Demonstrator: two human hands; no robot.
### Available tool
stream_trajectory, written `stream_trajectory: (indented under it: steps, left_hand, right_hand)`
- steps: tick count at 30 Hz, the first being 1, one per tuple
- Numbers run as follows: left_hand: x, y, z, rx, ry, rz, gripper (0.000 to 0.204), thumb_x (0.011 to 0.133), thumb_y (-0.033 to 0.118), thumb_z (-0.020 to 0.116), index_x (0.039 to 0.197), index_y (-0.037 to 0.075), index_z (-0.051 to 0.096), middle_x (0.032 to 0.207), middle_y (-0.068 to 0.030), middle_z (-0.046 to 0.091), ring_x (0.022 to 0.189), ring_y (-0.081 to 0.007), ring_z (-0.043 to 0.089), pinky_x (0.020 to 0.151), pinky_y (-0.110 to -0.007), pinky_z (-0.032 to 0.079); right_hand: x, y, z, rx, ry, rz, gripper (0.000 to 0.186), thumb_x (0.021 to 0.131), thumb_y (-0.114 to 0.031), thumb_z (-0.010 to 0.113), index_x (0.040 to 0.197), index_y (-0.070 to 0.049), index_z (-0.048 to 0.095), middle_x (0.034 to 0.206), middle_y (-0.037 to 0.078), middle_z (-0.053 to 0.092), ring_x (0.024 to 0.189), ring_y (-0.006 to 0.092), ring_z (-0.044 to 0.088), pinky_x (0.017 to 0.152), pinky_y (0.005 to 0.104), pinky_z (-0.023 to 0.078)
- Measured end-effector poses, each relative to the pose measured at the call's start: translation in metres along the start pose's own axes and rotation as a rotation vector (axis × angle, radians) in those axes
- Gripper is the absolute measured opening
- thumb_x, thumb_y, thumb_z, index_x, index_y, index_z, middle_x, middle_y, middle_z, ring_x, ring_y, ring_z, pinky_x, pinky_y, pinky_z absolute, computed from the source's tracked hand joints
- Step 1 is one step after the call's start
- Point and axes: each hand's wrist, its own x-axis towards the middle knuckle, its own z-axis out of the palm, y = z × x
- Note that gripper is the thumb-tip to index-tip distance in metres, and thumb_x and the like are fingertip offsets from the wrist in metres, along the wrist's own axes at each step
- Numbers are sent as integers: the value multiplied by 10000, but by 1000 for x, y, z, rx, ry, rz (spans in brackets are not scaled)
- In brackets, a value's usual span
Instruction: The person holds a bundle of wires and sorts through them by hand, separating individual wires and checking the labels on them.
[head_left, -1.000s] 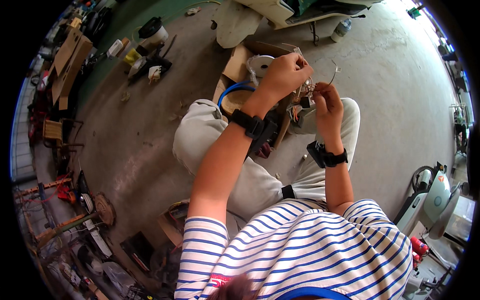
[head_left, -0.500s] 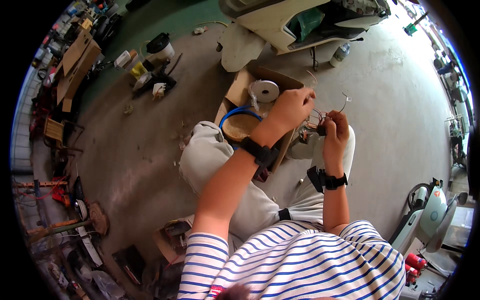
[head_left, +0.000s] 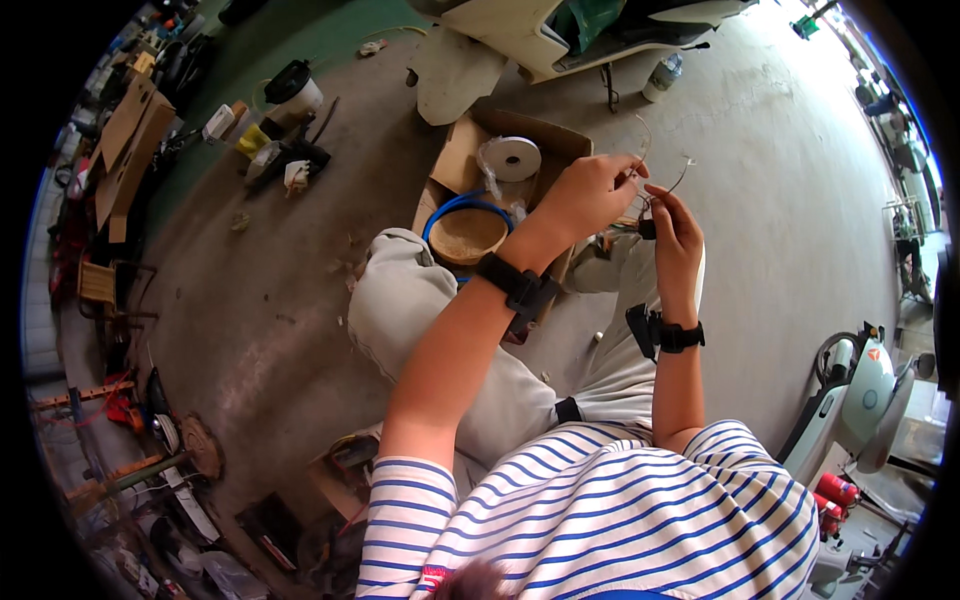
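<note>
Thin wires [head_left: 684, 175], pinched by left hand [head_left: 600, 190] and right hand [head_left: 677, 225] (contact blurred); apparent separating step; next move likely wants steady grip.

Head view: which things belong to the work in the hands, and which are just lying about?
In the work:
- thin wire at the left hand
- tagged wire and small dark part at the right hand

Apparently just lying about:
- lidded bucket
- pale scooter
- red cylinders
</note>
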Motion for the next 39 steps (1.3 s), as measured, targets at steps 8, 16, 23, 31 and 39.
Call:
stream_trajectory:
  steps: [8,16,23,31,39]
  left_hand:
    - [-14,11,-4,26,156,80,245,857,135,607,1059,-2,590,1047,-118,572,734,-201,610,660,-304,497]
    - [-20,11,-22,-30,-171,-204,360,926,245,547,1168,-20,560,1083,-65,632,884,-102,586,791,-240,446]
    - [-20,19,-20,-673,-248,-311,269,932,205,534,1113,17,597,1057,-40,633,985,-96,575,837,-236,441]
    - [-15,18,-10,-634,-221,-137,166,894,112,585,1028,25,629,1027,-31,639,916,-95,588,775,-230,462]
    - [-19,15,-9,-253,10,-88,140,815,88,636,898,-18,673,817,-117,683,791,-143,646,695,-279,501]
  right_hand:
    - [0,-6,-2,196,24,26,182,895,-114,598,1002,15,670,760,-47,567,611,12,387,523,168,281]
    - [-3,-5,-3,475,-69,150,202,898,-110,592,1031,38,627,749,-47,561,571,4,344,505,172,263]
    - [-9,-14,4,557,-87,226,116,896,-100,585,954,-3,612,649,-85,458,515,-14,310,477,173,230]
    - [-5,-13,-2,508,-116,169,71,918,-123,556,884,-62,559,635,-93,423,509,-19,309,459,170,218]
    - [-13,-10,14,451,-155,281,68,921,-119,538,961,-68,557,726,-73,488,536,-11,328,479,165,266]
